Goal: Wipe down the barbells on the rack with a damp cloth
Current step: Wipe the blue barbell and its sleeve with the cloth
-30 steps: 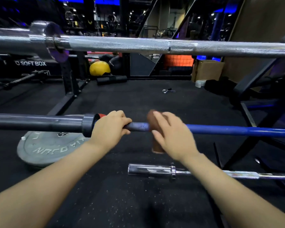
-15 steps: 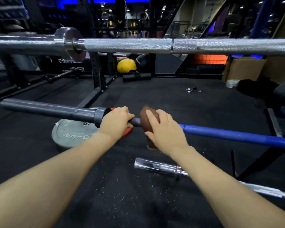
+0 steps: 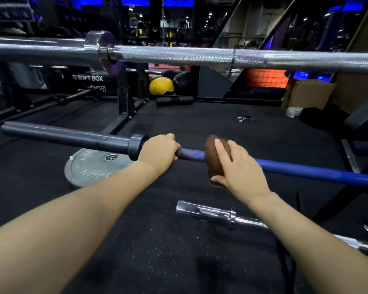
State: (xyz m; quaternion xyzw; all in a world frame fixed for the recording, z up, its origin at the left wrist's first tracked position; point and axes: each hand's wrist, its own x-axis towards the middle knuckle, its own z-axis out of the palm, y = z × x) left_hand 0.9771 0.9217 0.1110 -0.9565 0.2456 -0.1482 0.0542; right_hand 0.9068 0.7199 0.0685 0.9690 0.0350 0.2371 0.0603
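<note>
A blue barbell [image 3: 310, 171] with a dark grey sleeve [image 3: 68, 136] runs across the middle of the head view. My left hand [image 3: 159, 150] grips its shaft just right of the sleeve collar. A brown cloth [image 3: 214, 160] is wrapped over the shaft, and my right hand [image 3: 236, 166] holds it around the bar, fingers over the top and thumb underneath. Above, a silver knurled barbell [image 3: 200, 55] spans the frame. A chrome barbell [image 3: 221, 215] lies on the floor below my right forearm.
A grey weight plate [image 3: 89, 168] lies flat on the black rubber floor under the blue bar's sleeve. A rack upright [image 3: 125, 92] stands behind. A yellow ball [image 3: 160, 85], a spring collar [image 3: 244, 118] and a cardboard box [image 3: 306, 94] sit farther back.
My right hand and the cloth have slid a little to the right along the blue shaft, widening the gap to my left hand. The left hand keeps its grip by the collar.
</note>
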